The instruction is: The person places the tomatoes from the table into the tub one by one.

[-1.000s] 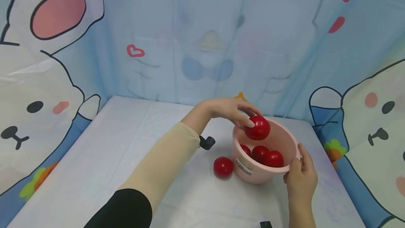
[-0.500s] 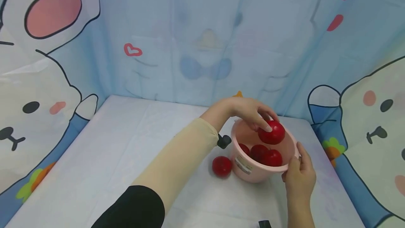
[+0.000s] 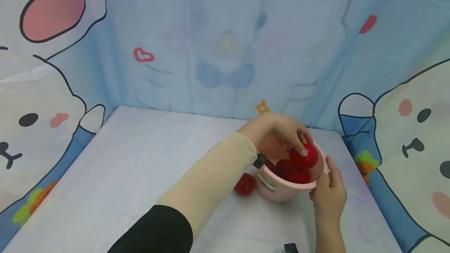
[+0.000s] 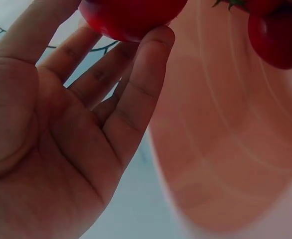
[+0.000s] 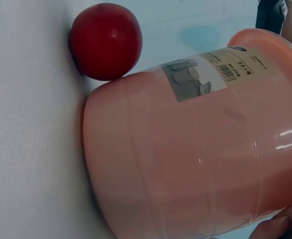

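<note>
My left hand [image 3: 288, 130] reaches over a pink plastic bucket [image 3: 281, 193] and holds a shiny red tomato [image 3: 307, 158] just inside its rim. The fingers curl about that tomato [image 4: 133, 17] in the left wrist view. Below it, several red tomatoes [image 3: 299, 175] lie in the bucket, partly shaded by the hand. My right hand [image 3: 329, 200] grips the near right side of the bucket's rim; only a few of its fingertips [image 5: 275, 228] show in the right wrist view. One more tomato [image 5: 106, 42] sits on the table against the bucket's left side.
The bucket, bearing a printed label [image 5: 220, 72], stands on a white-covered table [image 3: 168, 147]. Behind and at both sides hangs a blue curtain [image 3: 168, 77] with cartoon figures. A small black object [image 3: 291, 248] appears at the bottom edge.
My left hand has moved right and then down with its tomato, from above the bucket's left side to inside its right side. The right hand keeps its grip on the rim.
</note>
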The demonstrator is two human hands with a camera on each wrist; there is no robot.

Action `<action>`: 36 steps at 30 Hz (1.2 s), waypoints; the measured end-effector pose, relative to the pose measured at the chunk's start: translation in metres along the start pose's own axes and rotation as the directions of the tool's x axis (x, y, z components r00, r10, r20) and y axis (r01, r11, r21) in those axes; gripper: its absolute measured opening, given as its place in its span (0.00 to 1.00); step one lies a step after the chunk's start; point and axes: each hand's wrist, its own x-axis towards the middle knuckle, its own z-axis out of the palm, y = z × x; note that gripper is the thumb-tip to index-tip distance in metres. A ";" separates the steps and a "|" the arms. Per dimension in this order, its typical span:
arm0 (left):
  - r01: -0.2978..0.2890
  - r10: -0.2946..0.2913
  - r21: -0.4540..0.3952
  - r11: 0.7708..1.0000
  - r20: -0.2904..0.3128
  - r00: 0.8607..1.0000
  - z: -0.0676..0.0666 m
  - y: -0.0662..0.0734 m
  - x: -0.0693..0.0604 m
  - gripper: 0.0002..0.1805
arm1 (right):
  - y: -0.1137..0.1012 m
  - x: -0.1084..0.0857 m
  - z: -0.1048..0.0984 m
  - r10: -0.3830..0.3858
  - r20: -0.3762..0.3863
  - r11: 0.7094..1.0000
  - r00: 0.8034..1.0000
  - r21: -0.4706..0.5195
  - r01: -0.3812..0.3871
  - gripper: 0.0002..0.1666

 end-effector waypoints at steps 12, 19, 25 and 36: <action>0.024 -0.024 -0.042 0.999 0.005 1.000 0.010 0.007 0.011 0.24 | 0.001 -0.003 -0.001 -0.068 -0.005 0.998 0.998 0.004 0.068 0.28; 0.062 -0.062 -0.088 0.994 0.007 0.998 0.013 0.006 0.015 0.23 | 0.002 -0.003 -0.002 -0.098 -0.009 0.995 0.995 0.003 0.098 0.28; 0.078 -0.079 -0.092 0.993 0.001 0.997 0.013 0.004 0.018 0.24 | 0.003 -0.002 -0.003 -0.104 -0.001 0.995 0.995 0.003 0.104 0.28; 0.080 -0.081 -0.091 0.993 -0.007 0.997 0.008 -0.005 0.025 0.28 | 0.005 0.000 -0.003 -0.086 0.008 0.996 0.996 -0.007 0.086 0.28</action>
